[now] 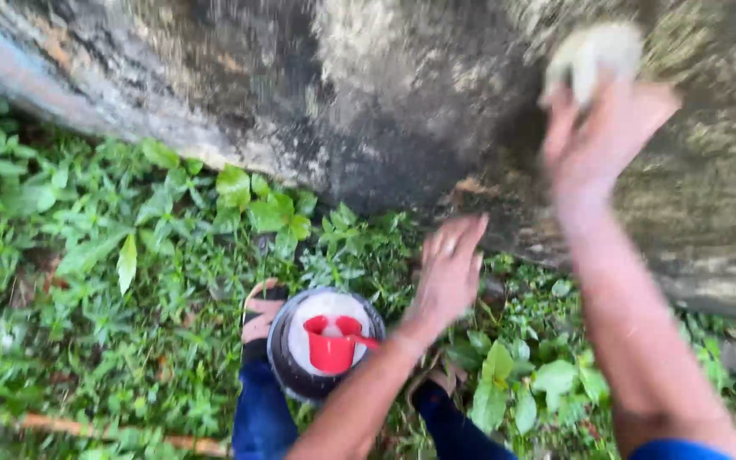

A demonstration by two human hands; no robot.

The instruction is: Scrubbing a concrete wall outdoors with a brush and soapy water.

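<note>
Your right hand (606, 128) is reaching up in the upper right of the frame, its fingers curled around a pale, rounded lump (596, 53) and pressing it against the rough, dark-stained wall (368, 94). The lump is sitting just above your fingertips, touching the wall; motion blur is hiding its exact shape. Your left hand (451, 268) is hovering lower, near the centre, fingers spread wide and holding nothing, close to the wall's base but apart from it, as far as the blur lets you tell. Below it, at bottom centre, a round bucket (287, 375) is standing between your feet with a red scoop (332, 347) lying inside. Green weeds (129, 255) are covering the ground all around.
</note>
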